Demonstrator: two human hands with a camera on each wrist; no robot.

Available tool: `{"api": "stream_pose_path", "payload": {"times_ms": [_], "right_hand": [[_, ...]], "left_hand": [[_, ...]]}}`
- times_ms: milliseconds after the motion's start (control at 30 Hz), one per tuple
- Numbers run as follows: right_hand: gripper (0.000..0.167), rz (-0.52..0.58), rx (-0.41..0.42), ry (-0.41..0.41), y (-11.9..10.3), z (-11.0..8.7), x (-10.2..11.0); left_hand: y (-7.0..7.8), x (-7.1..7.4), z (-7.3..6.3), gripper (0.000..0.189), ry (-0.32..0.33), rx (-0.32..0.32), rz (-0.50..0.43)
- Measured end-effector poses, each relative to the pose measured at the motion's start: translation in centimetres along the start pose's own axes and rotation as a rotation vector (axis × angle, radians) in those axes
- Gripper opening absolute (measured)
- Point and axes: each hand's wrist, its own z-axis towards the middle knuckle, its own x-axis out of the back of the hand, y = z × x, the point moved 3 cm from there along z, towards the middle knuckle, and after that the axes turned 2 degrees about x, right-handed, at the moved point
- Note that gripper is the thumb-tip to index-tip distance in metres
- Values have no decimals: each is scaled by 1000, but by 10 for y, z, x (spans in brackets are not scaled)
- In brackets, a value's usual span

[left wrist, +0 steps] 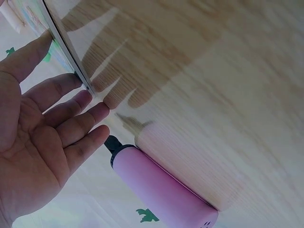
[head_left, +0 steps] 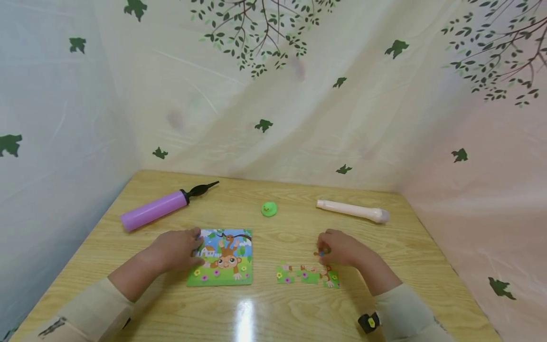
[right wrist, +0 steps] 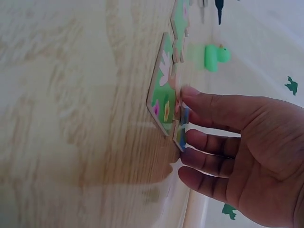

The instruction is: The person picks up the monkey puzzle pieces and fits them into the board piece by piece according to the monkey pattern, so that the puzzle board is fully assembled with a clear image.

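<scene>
My left hand (head_left: 177, 248) lies at the left edge of a square picture board (head_left: 226, 266) showing a monkey hanging from a branch. In the left wrist view its thumb rests on the board and its loosely extended fingers touch the edge. To the right, my right hand (head_left: 339, 248) pinches a small puzzle piece (right wrist: 181, 135) with blue on it, low over the table, partly hidden by the fingers. Just below it lies a row of puzzle pieces: a left piece (head_left: 285, 275), a middle piece (head_left: 309, 277) and a green corner piece (right wrist: 163, 90) with flowers and a monkey's hand.
Behind the left hand lies a purple hand pump (head_left: 155, 210) with a black nozzle. A green rubber duck (head_left: 269, 209) sits at the back middle. At the back right is a pale, microphone-shaped stick (head_left: 352, 210). Leaf-printed cloth (head_left: 299, 123) encloses the wooden table (head_left: 273, 313).
</scene>
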Motion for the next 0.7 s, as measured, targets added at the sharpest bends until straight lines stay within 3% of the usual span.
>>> {"api": "stream_pose_path", "payload": {"times_ms": [167,367,500,700], "right_hand": [[20,-32,60,21,-5,1,0],[20,-27,70,53,-14,9,2],[11,36,88,67,-21,21,2],[8,182,107,-1,-38,39,6]], "left_hand": [[-1,-2,0,68,19,-13,19],[0,-2,-1,68,13,-11,9],[0,-1,-1,68,9,-9,4],[0,-1,-1,68,6,-1,0]]}}
